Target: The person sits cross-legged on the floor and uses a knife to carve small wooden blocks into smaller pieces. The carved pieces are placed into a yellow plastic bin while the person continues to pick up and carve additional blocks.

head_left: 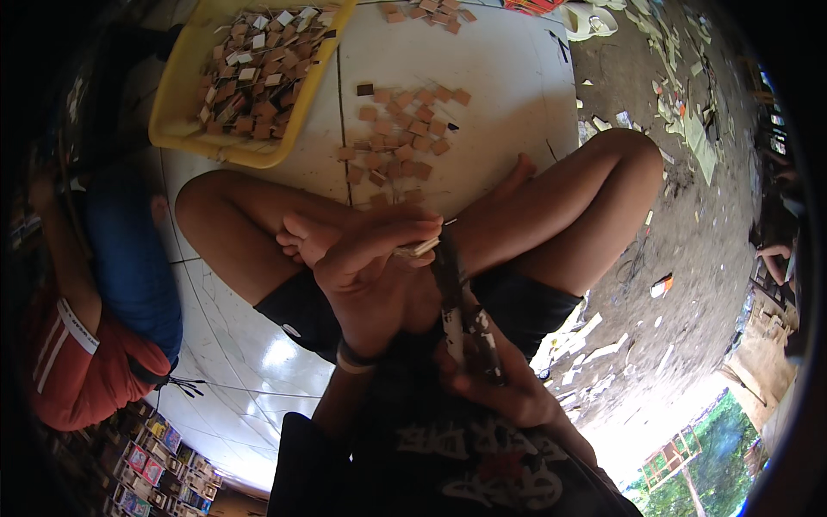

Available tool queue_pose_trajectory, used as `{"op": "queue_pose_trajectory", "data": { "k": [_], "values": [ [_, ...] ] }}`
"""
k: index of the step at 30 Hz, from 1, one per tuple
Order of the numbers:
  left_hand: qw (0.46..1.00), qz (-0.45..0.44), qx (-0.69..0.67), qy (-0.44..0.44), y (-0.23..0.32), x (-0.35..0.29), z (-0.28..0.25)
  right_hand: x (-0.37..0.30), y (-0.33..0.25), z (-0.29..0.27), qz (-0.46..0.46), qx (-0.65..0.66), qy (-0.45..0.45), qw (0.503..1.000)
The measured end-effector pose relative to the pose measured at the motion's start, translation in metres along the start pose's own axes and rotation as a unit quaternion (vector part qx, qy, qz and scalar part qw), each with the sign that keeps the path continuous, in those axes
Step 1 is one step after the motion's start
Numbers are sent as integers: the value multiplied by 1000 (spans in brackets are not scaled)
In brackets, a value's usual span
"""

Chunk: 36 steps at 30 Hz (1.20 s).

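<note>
My left hand is closed, its thumb and fingers pinching a small pale, flat piece in front of my crossed legs. My right hand wraps round the handles of a dark, worn two-handled tool with whitish flecks, like pliers or shears. The tool's dark head points away from me, close beside the pinched piece; whether they touch I cannot tell. Just beyond my hands, a loose group of small brown square pieces lies on the pale tiles, some with thin strands.
A yellow tub at the far left holds many similar squares. More squares lie at the far edge. Another person in a red top sits at my left. Scraps litter the dark ground on the right, near a white shoe.
</note>
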<state>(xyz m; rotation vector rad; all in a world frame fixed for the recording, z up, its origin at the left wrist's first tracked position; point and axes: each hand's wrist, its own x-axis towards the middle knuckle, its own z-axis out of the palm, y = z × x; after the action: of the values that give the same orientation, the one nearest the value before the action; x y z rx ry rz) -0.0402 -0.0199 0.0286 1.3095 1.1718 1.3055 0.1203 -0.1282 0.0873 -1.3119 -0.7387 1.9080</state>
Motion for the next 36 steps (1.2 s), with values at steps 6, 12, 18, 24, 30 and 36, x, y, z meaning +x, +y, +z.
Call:
{"op": "queue_pose_trajectory", "data": {
  "k": [6, 12, 18, 24, 30, 36],
  "values": [
    [993, 49, 106, 24, 3, -9, 7, 18, 23, 4, -120, -450, 143, 873],
    [990, 14, 139, 0, 6, -5, 1, 22, 25, -1, -120, -393, 125, 903],
    [979, -202, -37, 1, 8, 5, -18, 13, 17, -12, -129, -331, 119, 927],
    [961, -248, -124, -5, 15, 8, -24, 6, 6, -23, -130, -321, 53, 937],
    [968, -235, -80, -32, 27, 6, -22, 4, 6, -16, -105, -274, 27, 956],
    [967, -233, -98, -17, 24, 3, -22, 4, 4, -11, -108, -264, 42, 958]
  ]
}}
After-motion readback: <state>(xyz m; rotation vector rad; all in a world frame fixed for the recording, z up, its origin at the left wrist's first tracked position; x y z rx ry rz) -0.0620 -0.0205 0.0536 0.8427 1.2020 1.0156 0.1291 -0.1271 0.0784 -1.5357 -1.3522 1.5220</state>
